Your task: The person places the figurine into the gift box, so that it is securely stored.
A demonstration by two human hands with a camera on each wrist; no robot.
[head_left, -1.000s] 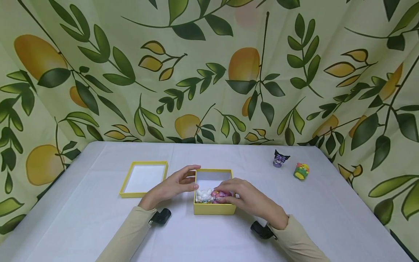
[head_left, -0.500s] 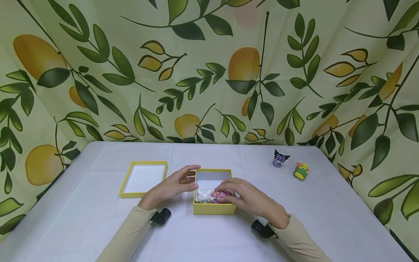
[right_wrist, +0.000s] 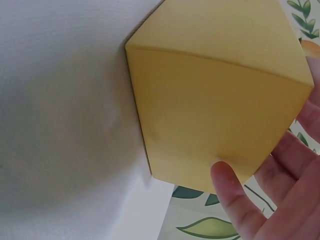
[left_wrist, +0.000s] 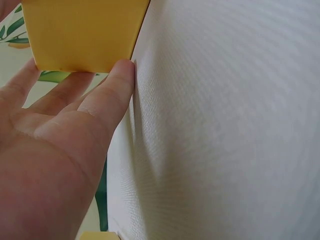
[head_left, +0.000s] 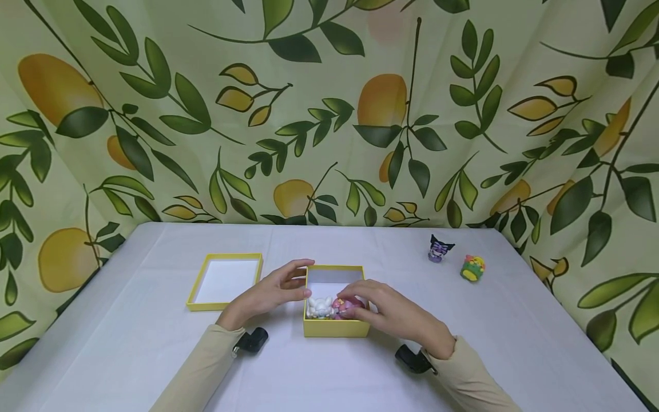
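Note:
A yellow box [head_left: 336, 328] without its cover stands mid-table. In its front part lie a white figurine [head_left: 320, 308] and, to the right of it, a pink figurine [head_left: 342, 306]. My left hand [head_left: 273, 292] is at the left side of the box; in the left wrist view its thumb and extended fingers touch the yellow wall [left_wrist: 82, 37]. My right hand [head_left: 393, 312] reaches over the right rim, thumb and index finger around the pink figurine and partly hiding it. In the right wrist view one fingertip [right_wrist: 222, 175] rests on the box's outer side.
To the left lies a shallow yellow-edged lid [head_left: 226, 280], white inside up. Two small figurines stand at the back right: a purple one with black ears [head_left: 439, 249] and a green one with a yellow and pink top [head_left: 472, 268]. A leaf-patterned curtain [head_left: 319, 74] hangs behind the white-covered table.
Hardly anything differs. Both hands keep their places at the box, and the right fingers shift only slightly on the pink figurine.

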